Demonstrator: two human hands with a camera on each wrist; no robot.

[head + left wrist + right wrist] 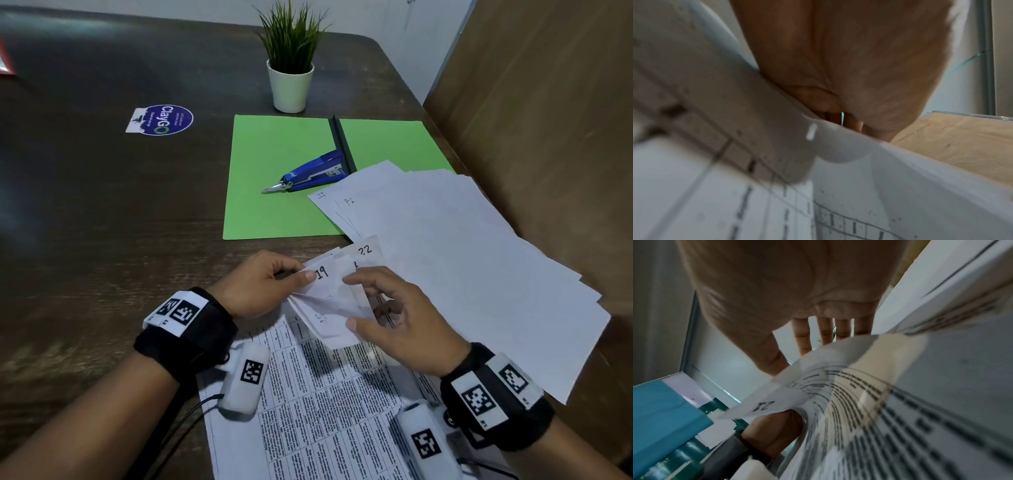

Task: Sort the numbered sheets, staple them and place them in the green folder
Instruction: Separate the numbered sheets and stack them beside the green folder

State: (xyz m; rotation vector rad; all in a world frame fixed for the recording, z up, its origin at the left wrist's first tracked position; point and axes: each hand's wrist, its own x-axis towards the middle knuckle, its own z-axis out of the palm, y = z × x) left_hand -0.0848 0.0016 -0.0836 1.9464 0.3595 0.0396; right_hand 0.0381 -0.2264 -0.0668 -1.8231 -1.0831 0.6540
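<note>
Sheets [329,294], thin and limp, are pinched at fanned corners by left hand [263,284] and right hand [400,318]; edge grips are judged safest.

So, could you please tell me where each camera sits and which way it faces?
Head: worn on the head, looking forward and down at the dark wooden table, open green paper folder and blue metal stapler; both forearms show, left hand and right hand.
Left wrist: under the left hand, facing along the palm; blurred.
Right wrist: under the right hand, facing its fingers.
All three show the numbered white paper sheets.
</note>
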